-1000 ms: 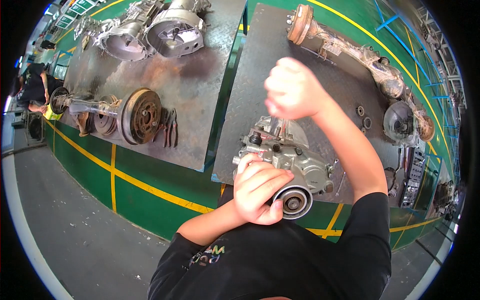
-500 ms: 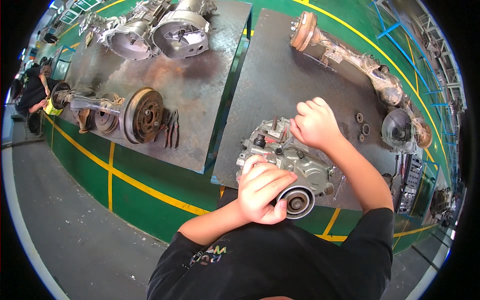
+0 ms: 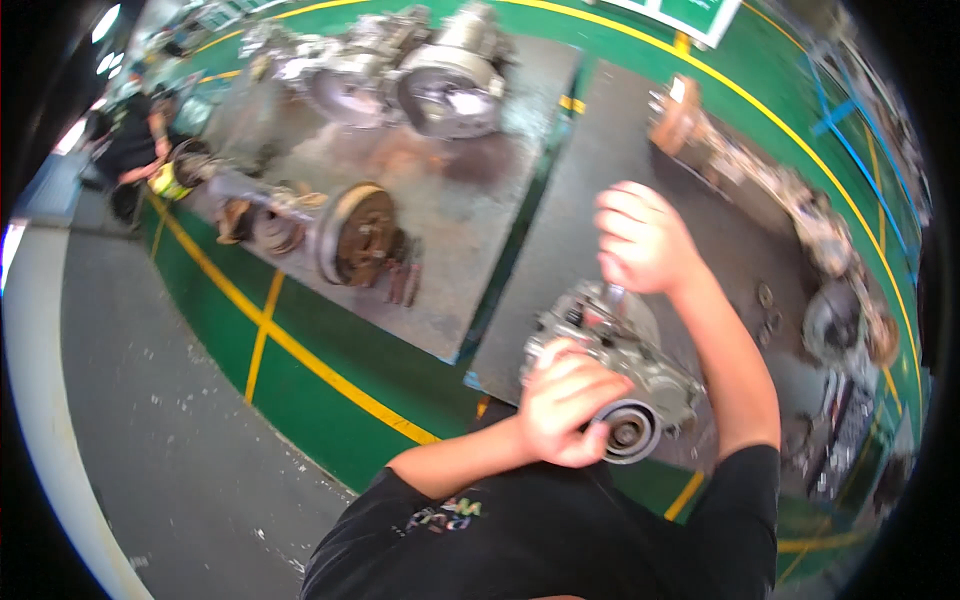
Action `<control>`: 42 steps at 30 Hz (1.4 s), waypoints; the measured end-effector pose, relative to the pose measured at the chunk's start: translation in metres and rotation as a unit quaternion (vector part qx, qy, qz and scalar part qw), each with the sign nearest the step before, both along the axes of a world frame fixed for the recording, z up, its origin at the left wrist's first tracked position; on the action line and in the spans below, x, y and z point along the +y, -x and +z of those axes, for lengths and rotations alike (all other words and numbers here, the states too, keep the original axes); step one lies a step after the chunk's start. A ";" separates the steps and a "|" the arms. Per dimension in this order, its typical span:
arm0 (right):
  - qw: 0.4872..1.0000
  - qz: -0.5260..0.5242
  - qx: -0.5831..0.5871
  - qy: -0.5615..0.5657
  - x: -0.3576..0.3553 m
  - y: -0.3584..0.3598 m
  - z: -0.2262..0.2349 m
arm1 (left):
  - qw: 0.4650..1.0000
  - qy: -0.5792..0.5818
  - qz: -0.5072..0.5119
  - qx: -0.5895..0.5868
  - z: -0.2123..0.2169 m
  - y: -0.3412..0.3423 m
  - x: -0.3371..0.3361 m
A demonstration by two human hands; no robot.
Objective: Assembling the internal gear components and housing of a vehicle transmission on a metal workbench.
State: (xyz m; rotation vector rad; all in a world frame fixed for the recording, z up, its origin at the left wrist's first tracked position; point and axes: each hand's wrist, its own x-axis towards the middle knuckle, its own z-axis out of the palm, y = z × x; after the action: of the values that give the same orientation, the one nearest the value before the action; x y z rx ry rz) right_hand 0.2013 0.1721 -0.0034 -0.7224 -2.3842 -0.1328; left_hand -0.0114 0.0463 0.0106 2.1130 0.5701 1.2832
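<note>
Left hand [image 3: 572, 408]: fingers laid over the near neck of the gear housing, thumb down by its round open end [image 3: 628, 433] — narrow grip, holding on.
Right hand [image 3: 642, 240]: fist, fingers curled around a metal tool [image 3: 613, 293]; only a short piece shows below the hand, too blurred to tell its kind.
Gear housing [image 3: 655, 372]: grey metal, under the left hand and on below the right; round end faces the wearer, just right of the left thumb.
Right table [image 3: 555, 215]: dark metal plate under the housing, reaching out past both hands.
Small rings [image 3: 767, 312]: on that table, right of the right hand, well apart from it, blurred.
Axle [image 3: 750, 172]: rusty, long, beyond and right of the right hand.
Tool case [image 3: 850, 432]: dark, far right of both hands.
Left table [image 3: 470, 235]: across a gap, left of both hands.
Brake drum [image 3: 358, 235]: rusty, on the left table, left of and beyond the left hand; red-handled tools [image 3: 408, 272] just beside it.
Bell housings [image 3: 450, 95]: silvery, far side of the left table — beyond both hands.
Co-worker [image 3: 135, 140]: dark clothes, far left, well away from both hands.
</note>
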 end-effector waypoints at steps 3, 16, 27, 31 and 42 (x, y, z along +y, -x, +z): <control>0.992 -0.122 -0.043 -0.002 -0.025 -0.018 0.017 | 1.000 0.025 -0.014 -0.014 -0.010 0.002 -0.005; 0.960 -0.245 -0.095 0.097 -0.083 -0.029 -0.004 | 0.999 0.021 0.000 -0.050 -0.011 0.004 -0.004; 0.989 -0.015 -0.113 0.090 -0.027 -0.015 -0.030 | 0.998 0.038 -0.018 -0.055 -0.017 0.000 -0.018; 0.988 0.122 -0.079 0.046 0.013 0.002 -0.045 | 1.000 -0.006 -0.005 -0.025 -0.012 0.000 -0.005; 0.992 -0.122 -0.043 0.009 -0.038 -0.028 0.008 | 1.000 0.015 -0.012 0.005 -0.005 -0.003 0.002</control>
State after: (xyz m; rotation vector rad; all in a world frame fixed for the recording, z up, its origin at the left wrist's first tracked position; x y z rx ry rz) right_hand 0.2290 0.1341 0.0042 -1.0338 -2.3716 -0.2483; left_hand -0.0082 0.0488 0.0054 2.0963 0.5636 1.2446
